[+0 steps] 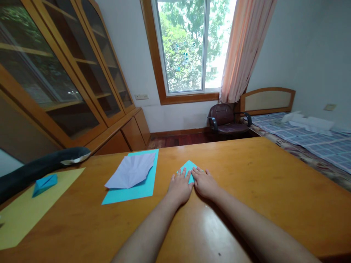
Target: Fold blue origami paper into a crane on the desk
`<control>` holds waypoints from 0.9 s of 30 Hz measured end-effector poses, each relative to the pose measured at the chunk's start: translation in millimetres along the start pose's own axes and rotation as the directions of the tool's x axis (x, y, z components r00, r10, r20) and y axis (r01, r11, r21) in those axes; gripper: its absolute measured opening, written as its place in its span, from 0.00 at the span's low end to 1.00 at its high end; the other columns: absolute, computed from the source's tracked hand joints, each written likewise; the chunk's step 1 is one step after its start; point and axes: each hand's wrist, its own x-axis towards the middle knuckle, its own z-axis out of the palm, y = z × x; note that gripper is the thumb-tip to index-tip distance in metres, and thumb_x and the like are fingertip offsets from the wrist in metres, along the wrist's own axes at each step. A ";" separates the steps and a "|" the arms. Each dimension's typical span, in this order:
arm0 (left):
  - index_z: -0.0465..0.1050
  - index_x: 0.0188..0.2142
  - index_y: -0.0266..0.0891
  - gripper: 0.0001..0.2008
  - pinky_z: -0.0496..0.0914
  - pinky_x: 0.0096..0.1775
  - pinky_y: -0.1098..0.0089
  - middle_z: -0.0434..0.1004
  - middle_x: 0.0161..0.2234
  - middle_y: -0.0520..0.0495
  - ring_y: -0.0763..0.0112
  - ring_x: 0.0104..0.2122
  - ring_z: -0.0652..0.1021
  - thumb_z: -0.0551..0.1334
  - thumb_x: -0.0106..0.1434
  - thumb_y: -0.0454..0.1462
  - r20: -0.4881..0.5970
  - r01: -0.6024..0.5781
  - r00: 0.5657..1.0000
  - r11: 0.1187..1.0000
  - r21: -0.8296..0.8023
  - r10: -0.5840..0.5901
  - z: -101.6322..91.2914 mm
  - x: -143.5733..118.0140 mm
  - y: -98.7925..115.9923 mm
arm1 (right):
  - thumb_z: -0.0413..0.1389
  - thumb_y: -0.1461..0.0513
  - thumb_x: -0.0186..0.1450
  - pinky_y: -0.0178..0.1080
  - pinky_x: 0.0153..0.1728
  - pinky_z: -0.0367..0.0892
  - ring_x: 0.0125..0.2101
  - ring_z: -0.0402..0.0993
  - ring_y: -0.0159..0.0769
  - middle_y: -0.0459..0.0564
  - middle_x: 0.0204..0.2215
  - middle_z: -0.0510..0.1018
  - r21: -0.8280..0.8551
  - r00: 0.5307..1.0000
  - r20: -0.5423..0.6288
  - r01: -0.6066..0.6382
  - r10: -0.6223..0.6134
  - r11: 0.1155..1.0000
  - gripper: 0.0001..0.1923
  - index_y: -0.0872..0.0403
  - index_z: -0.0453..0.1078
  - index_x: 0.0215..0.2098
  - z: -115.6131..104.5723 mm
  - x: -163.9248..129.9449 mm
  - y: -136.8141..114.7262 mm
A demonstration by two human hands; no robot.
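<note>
Pressing folded teal paper (188, 168) flat on desk (246, 175): left hand (179, 188), right hand (205, 182), both open, gripping nothing.

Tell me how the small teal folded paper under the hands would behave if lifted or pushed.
The teal folded paper looks thin and flat, so probably very light and floppy. On the glossy wooden table it would likely slide easily. The left hand and right hand press it flat, so it may spring open if released.

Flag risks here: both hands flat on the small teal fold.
1. The left hand and right hand hide most of the teal fold, so a skewed crease could go unseen.
2. The table looks glossy, so the paper might slide under pressure.
</note>
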 end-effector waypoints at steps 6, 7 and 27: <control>0.54 0.65 0.35 0.36 0.52 0.61 0.47 0.50 0.66 0.35 0.50 0.64 0.55 0.48 0.64 0.55 -0.011 0.123 0.992 0.992 0.036 -0.122 -4.5 -1.7 2.1 | 0.42 0.58 0.66 0.60 0.62 0.38 0.66 0.42 0.47 0.57 0.67 0.48 -0.017 0.992 -0.008 -0.125 0.124 0.992 0.32 0.61 0.48 0.67 -3.8 -2.3 -1.4; 0.54 0.64 0.33 0.38 0.52 0.61 0.47 0.50 0.66 0.33 0.49 0.64 0.56 0.48 0.63 0.56 -0.012 0.149 0.989 0.988 0.042 -0.149 -5.6 -1.7 2.3 | 0.42 0.57 0.66 0.60 0.62 0.38 0.66 0.41 0.47 0.58 0.67 0.47 -0.022 0.989 -0.013 -0.147 0.146 0.989 0.33 0.62 0.48 0.67 -4.0 -2.0 -1.2; 0.72 0.43 0.40 0.15 0.64 0.45 0.62 0.76 0.43 0.42 0.58 0.44 0.74 0.59 0.61 0.45 -0.170 0.060 0.983 0.998 -0.031 -0.064 -29.3 1.5 -23.3 | 0.57 0.58 0.58 0.43 0.54 0.57 0.52 0.66 0.46 0.59 0.51 0.74 0.098 0.956 -0.278 -0.065 0.090 0.993 0.31 0.60 0.63 0.59 -11.3 1.2 13.9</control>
